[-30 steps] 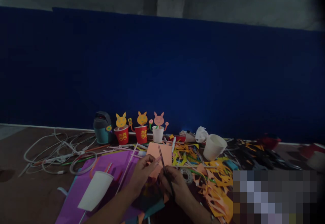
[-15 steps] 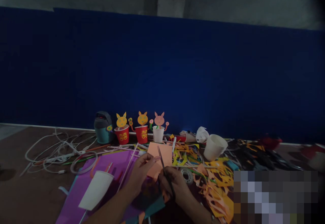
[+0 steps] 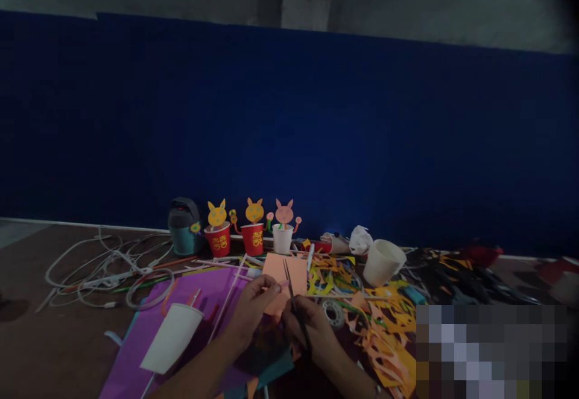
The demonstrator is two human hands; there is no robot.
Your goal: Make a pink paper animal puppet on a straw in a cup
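My right hand [image 3: 313, 325] is wrapped round a pair of scissors [image 3: 290, 284], whose blades point up and away and look nearly closed. My left hand [image 3: 253, 305] is pinched just left of the blades, on what looks like a small piece of pink paper [image 3: 283, 283]. Behind the fingertips lies a square sheet of orange paper [image 3: 289, 264]. A white paper cup [image 3: 174, 335] lies tilted on purple paper [image 3: 131, 351] to the left of my hands. Close by my right hand is a roll of tape [image 3: 333, 313].
Red paper cups [image 3: 219, 241] and a white cup [image 3: 282, 239] with paper animal heads stand at the back, beside a teal jug [image 3: 183, 230]. White cables [image 3: 97, 266] lie coiled at left. Paper scraps [image 3: 384, 326] and a white cup [image 3: 382, 263] are at right.
My left fingertips have shifted slightly, and the small pink paper piece shows more plainly beside the blades. The scissors have tilted a little; both hands stay in nearly the same place.
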